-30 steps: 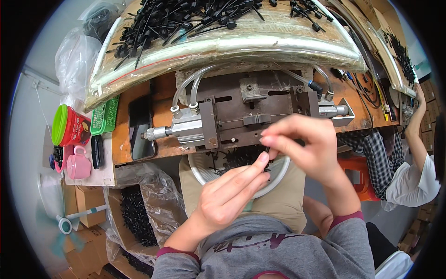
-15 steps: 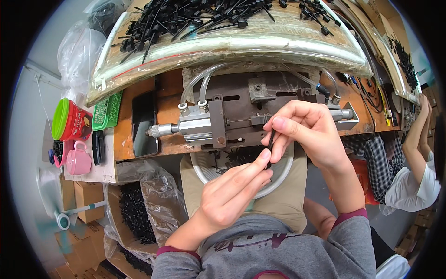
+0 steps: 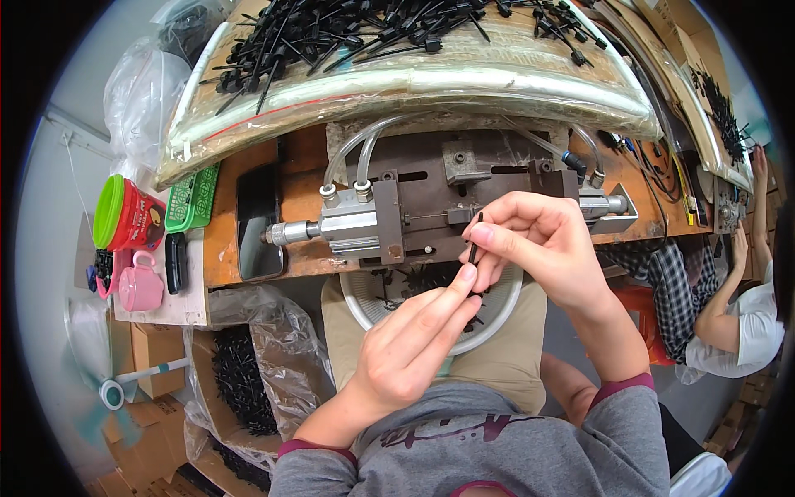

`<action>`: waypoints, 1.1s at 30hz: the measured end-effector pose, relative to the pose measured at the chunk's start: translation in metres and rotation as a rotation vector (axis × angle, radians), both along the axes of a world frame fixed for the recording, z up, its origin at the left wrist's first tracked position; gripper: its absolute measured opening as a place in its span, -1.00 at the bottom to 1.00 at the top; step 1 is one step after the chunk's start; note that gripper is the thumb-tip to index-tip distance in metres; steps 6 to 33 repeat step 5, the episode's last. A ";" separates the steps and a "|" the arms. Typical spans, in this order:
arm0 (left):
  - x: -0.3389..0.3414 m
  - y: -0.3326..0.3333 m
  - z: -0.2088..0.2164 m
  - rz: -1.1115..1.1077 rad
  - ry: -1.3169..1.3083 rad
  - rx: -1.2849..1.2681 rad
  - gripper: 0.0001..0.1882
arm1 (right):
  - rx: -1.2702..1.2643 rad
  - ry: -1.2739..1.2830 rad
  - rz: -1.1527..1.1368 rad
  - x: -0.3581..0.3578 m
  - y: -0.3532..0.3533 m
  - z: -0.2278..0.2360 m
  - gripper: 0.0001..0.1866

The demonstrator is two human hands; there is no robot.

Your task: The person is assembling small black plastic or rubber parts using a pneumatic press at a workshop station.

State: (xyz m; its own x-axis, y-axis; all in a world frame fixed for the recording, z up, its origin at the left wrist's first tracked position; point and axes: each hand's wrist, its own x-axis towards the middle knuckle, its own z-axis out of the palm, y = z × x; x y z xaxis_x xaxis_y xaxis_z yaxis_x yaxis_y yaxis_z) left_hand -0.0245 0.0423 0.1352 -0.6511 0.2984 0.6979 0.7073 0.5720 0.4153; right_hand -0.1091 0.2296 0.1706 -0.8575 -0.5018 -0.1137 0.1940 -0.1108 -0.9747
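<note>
My right hand pinches a thin black plastic pin upright between thumb and fingers, just in front of the metal press fixture on the wooden bench. My left hand reaches up from below, its outstretched fingertips touching the lower end of the same pin. Under both hands, on my lap, rests a round white bowl holding more black pieces.
A long tray heaped with black pins lies behind the fixture. Clear air hoses loop into the cylinder. A red and green container and pink cup stand left. Bags of black parts sit below. Another person sits right.
My right hand has drawn back from the fixture toward me and lifted the pin upright. My left fingers have stretched up to meet the pin's lower end.
</note>
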 end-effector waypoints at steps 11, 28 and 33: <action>0.004 0.000 -0.001 0.037 0.021 -0.087 -0.69 | -0.040 -0.034 -0.001 0.001 -0.002 -0.002 -0.79; 0.004 0.000 -0.001 0.037 0.021 -0.087 -0.69 | -0.040 -0.034 -0.001 0.001 -0.002 -0.002 -0.79; 0.004 0.000 -0.001 0.037 0.021 -0.087 -0.69 | -0.040 -0.034 -0.001 0.001 -0.002 -0.002 -0.79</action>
